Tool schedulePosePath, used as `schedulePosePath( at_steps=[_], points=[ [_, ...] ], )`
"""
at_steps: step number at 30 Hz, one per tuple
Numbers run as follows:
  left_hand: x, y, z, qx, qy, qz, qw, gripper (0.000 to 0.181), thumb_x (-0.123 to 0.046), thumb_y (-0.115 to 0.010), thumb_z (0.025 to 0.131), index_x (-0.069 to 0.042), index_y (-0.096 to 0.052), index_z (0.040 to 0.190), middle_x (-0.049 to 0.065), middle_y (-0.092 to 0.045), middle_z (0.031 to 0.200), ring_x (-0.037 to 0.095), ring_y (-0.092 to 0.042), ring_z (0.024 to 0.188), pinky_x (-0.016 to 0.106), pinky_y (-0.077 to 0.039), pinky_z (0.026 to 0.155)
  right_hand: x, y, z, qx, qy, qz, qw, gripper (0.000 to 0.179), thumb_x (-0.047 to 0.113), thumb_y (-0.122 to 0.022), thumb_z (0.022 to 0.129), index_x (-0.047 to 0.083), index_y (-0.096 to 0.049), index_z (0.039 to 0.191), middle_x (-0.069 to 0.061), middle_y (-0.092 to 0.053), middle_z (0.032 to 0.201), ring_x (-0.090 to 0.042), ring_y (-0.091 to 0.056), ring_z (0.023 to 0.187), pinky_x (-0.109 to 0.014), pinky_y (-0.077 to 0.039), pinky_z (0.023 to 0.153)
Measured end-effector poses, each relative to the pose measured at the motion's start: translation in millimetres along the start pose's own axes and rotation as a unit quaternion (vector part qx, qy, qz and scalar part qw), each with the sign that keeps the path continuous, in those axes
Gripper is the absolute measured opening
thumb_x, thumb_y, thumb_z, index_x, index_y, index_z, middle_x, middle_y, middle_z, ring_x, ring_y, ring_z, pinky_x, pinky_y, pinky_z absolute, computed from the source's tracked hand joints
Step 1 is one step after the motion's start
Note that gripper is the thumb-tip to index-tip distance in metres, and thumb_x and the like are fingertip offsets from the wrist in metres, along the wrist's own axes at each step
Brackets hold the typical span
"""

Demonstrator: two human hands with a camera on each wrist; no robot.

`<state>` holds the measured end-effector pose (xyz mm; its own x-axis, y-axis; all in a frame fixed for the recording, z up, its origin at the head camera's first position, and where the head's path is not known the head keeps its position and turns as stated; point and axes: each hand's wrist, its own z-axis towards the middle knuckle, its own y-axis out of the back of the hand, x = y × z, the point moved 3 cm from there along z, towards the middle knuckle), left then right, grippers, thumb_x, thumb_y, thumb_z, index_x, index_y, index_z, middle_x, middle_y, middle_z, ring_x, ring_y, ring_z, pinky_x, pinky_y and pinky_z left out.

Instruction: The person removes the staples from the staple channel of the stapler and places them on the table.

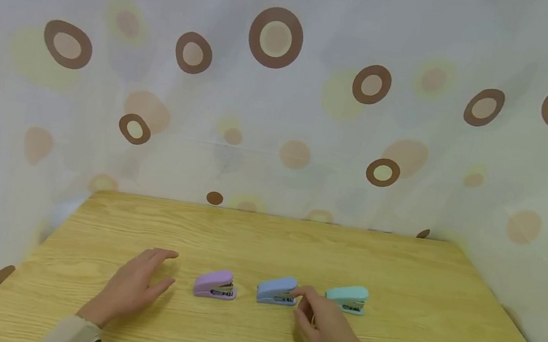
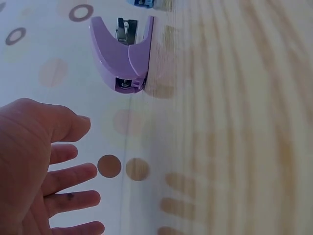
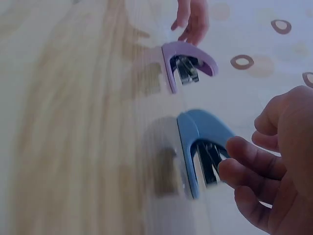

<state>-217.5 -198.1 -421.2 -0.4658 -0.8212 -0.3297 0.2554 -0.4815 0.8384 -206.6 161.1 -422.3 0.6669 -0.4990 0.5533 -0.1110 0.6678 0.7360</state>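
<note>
Purple stapler [image 1: 213,285], blue stapler [image 1: 275,290] and mint stapler [image 1: 347,294], one each, in a row across the lower centre of the head view on a wooden table [image 1: 208,337], with left hand [image 1: 131,285], fingers spread, at lower left near the purple, and right hand [image 1: 331,326], fingers loosely bent, right of lower centre at the blue, contact unclear.

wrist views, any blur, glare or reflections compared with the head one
Head: fairly even light, soft shadow by the left hand; left wrist: wood grain on the tabletop looks smeared, its surface mirroring that hand's fingers and the purple stapler; right wrist: pale haze over the wood, a dull reflection beside the blue stapler.
</note>
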Motion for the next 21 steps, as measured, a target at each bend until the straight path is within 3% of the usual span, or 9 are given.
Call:
schedulePosePath(
  at_steps=[6,13,21],
  points=[
    [-4.4,-1.5,4.1,0.018,0.021,-0.024,0.9993,0.040,-0.017,-0.069,0.087,-0.007,-0.059,0.124,0.011,-0.062,0.122,0.030,-0.059,0.113,0.048,-0.049,0.089,9,-17,18.5,0.019,0.000,0.059,0.9981,0.018,0.002,-0.053,0.096,0.000,-0.055,0.114,0.008,-0.055,0.076,0.005,-0.045,0.063,-0.018,-0.045,0.057],
    [-8.2,-8.5,10.1,0.032,0.021,-0.039,0.9985,0.039,-0.017,-0.069,0.088,-0.008,-0.058,0.124,0.008,-0.061,0.123,0.028,-0.057,0.116,0.046,-0.048,0.093,14,-34,35.0,0.052,-0.010,0.111,0.9924,0.021,0.004,-0.050,0.098,-0.002,-0.053,0.117,0.003,-0.058,0.078,0.004,-0.044,0.063,-0.018,-0.044,0.058],
    [-18.4,-16.0,14.3,0.067,0.004,-0.090,0.9937,0.036,-0.015,-0.066,0.090,-0.007,-0.058,0.124,0.007,-0.062,0.122,0.027,-0.059,0.112,0.047,-0.048,0.092,15,-51,48.1,0.036,-0.032,0.072,0.9962,0.024,0.001,-0.053,0.094,-0.002,-0.053,0.118,0.010,-0.051,0.070,0.005,-0.039,0.057,-0.016,-0.040,0.056]
  ],
)
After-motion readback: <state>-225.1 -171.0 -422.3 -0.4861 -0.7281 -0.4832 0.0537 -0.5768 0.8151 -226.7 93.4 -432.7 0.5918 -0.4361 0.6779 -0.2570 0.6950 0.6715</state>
